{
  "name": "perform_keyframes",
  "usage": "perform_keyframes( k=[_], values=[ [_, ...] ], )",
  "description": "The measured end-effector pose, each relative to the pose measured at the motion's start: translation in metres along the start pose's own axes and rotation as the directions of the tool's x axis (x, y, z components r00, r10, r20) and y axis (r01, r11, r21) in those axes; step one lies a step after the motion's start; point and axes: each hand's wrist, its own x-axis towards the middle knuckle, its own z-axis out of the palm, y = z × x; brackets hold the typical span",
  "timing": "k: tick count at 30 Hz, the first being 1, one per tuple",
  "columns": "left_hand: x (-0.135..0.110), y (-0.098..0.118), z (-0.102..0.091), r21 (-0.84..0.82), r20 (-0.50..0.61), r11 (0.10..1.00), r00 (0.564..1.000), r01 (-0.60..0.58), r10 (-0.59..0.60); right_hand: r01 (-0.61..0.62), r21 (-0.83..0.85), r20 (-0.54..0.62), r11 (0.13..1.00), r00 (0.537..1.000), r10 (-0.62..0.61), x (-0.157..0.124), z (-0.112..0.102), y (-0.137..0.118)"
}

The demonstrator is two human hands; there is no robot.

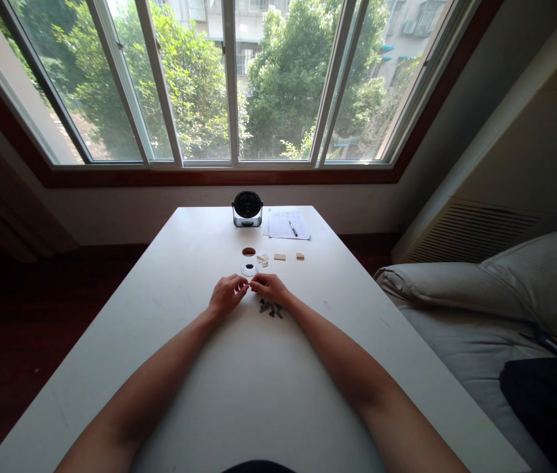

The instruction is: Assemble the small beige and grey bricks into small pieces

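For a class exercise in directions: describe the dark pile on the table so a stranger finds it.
On the white table before the window, find the right hand. The dark pile lies just nearer the camera, grey, unlike the tan pieces beyond that hand.

- I record a white table [239, 381] before me
- Far end: black round-headed device [247, 205], papers [283, 223] just beside it
- Further in: brown disc [249, 251], clear disc [245, 271], tan pieces [262, 260], tan blocks [280, 257]
- Nearest me: scattered dark strips [271, 309]
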Motion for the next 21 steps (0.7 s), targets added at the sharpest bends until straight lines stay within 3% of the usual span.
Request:
perform_keyframes(
  k=[21],
  values=[
    [0.0001,-0.0027,0.0016,0.013,-0.013,1.0,1.0,0.005,-0.005,0.012,0.0,-0.01,1.0,1.0,-0.012,-0.0001,0.0001,0.0022]
  ],
)
